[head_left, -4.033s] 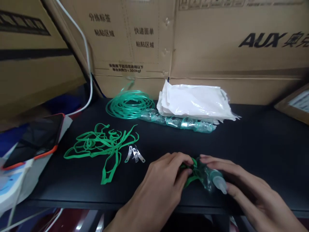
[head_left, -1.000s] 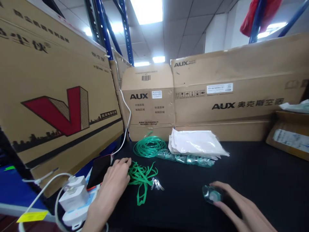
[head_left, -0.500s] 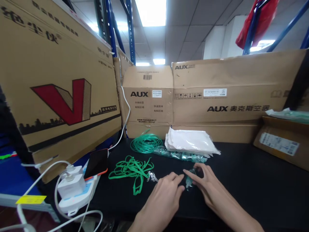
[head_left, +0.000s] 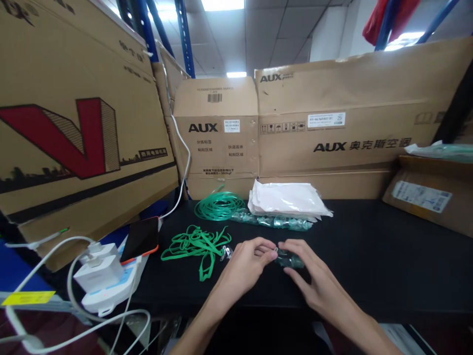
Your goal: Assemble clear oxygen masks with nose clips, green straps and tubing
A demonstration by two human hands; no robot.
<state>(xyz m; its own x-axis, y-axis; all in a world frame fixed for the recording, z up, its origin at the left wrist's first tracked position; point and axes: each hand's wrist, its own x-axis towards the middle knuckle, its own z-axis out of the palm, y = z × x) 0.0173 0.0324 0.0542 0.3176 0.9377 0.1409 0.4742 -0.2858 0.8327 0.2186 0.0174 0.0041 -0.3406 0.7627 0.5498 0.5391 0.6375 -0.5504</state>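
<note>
My left hand (head_left: 247, 261) and my right hand (head_left: 309, 276) meet over a small clear green plastic mask piece (head_left: 290, 259) on the black table (head_left: 369, 256). The right hand's fingers curl over the piece and hold it. The left hand pinches something small and pale at the piece's left end; I cannot make out what it is. A tangle of green elastic straps (head_left: 194, 244) lies just left of the left hand, with small metal clips (head_left: 226, 252) beside it.
A coil of green tubing (head_left: 219, 205), a row of clear masks (head_left: 275, 222) and a stack of white plastic bags (head_left: 286, 199) lie behind. A phone (head_left: 140, 239) and a white power strip (head_left: 103, 281) sit at the left. Cardboard boxes (head_left: 332, 128) wall the back and sides.
One second ago my left hand was on the green straps; it has come back to the mask piece. Both hands now close on the piece, and the camera has tipped slightly down.
</note>
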